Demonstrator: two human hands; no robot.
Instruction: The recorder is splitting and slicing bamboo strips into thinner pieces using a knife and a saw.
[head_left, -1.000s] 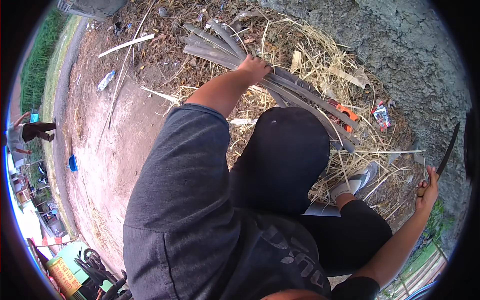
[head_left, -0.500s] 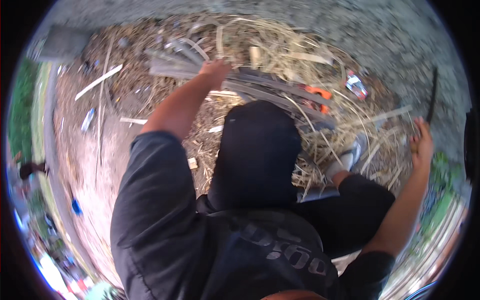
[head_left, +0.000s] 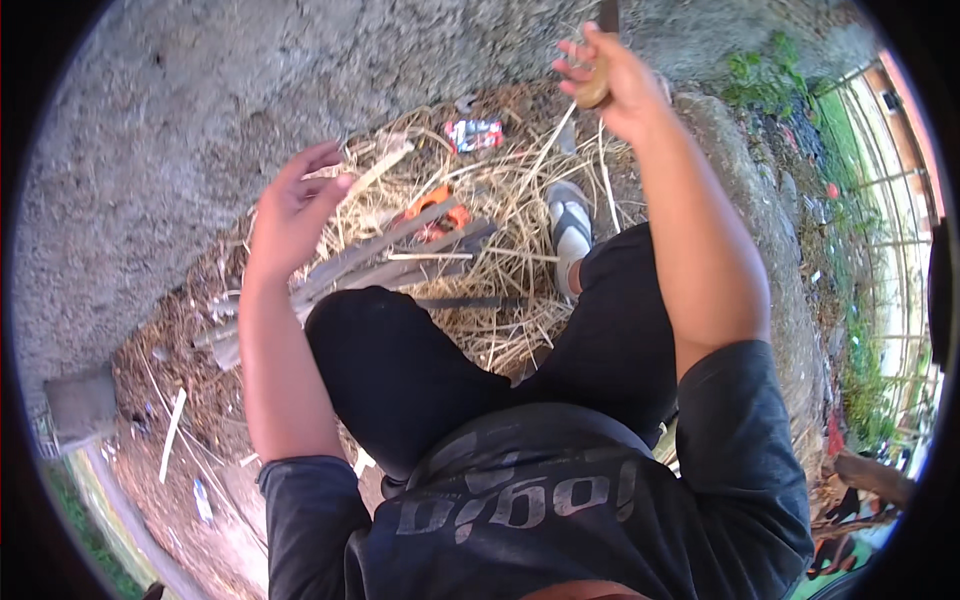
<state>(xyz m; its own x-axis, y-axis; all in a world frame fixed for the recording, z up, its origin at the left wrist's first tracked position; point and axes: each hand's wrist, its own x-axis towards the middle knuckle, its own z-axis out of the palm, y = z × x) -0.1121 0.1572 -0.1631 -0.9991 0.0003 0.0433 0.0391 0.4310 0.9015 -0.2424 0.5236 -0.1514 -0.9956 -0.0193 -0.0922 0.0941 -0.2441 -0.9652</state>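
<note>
My right hand is raised at the upper right, holding a knife by its rounded wooden handle. The knife's dark blade points up and runs out of the picture's top. Over on the left, my left hand hovers with its fingers apart and nothing in it. Below and to its right lie several weathered grey wooden slats on a heap of pale shavings and strips. An orange object, partly hidden by the slats, lies among them.
A rough grey wall runs along the far side. Near it lies a shiny printed packet. My sandalled foot stands on the strips. At the left are a grey block, a pale strip and a plastic bottle. Plants grow at right.
My view has swung to the right. My left hand has come off the grey slats and now hangs open in the air. My right hand, with the knife, now appears higher, near the top.
</note>
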